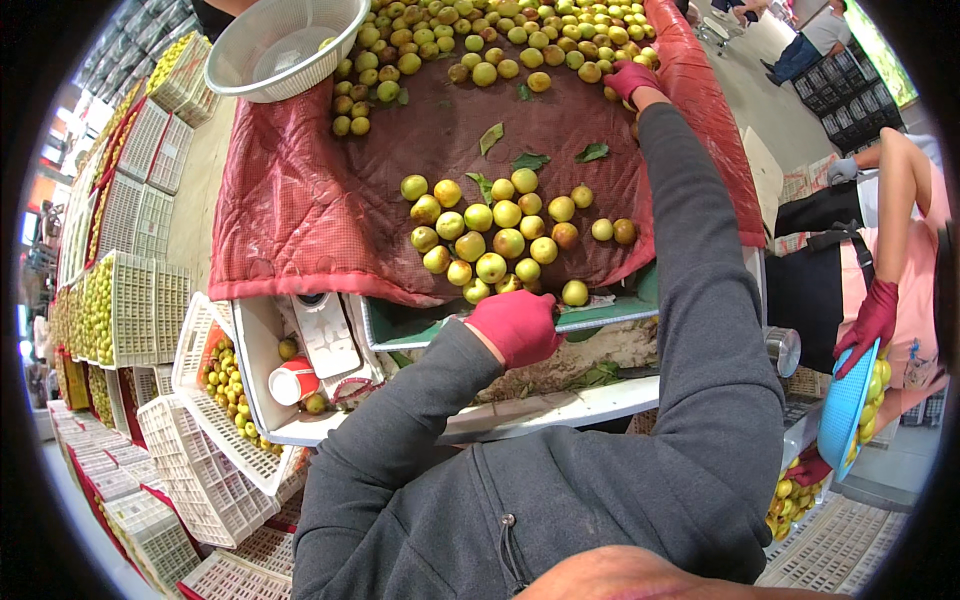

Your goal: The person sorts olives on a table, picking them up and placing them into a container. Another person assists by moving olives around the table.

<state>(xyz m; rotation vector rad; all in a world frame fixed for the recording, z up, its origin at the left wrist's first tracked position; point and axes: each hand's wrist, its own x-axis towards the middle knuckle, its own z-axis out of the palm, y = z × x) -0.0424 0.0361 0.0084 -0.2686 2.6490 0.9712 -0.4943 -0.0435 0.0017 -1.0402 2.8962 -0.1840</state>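
Observation:
Green-yellow jujube fruits (491, 267) lie in a loose group on a dark red quilted cloth (442, 135), with more fruits (540, 37) massed at its far end. My left hand (517, 328), in a crimson glove, is bent at the near edge of the cloth, over the rim of a green-lined tray (405, 334); its fingers are hidden, so its hold cannot be told. My right hand (630, 79), gloved too, reaches to the far right, touching or close above fruits beside the cloth's raised side. Several green leaves (531, 160) lie between the two groups.
A white plastic colander (289, 49) stands far left. Near left are a phone (324, 334) and a red-and-white paper cup (294, 381). White crates (206, 465) of fruit are stacked left. At right, a co-worker in crimson gloves holds a blue basket (847, 412) of fruit; a metal cup (783, 351) stands nearby.

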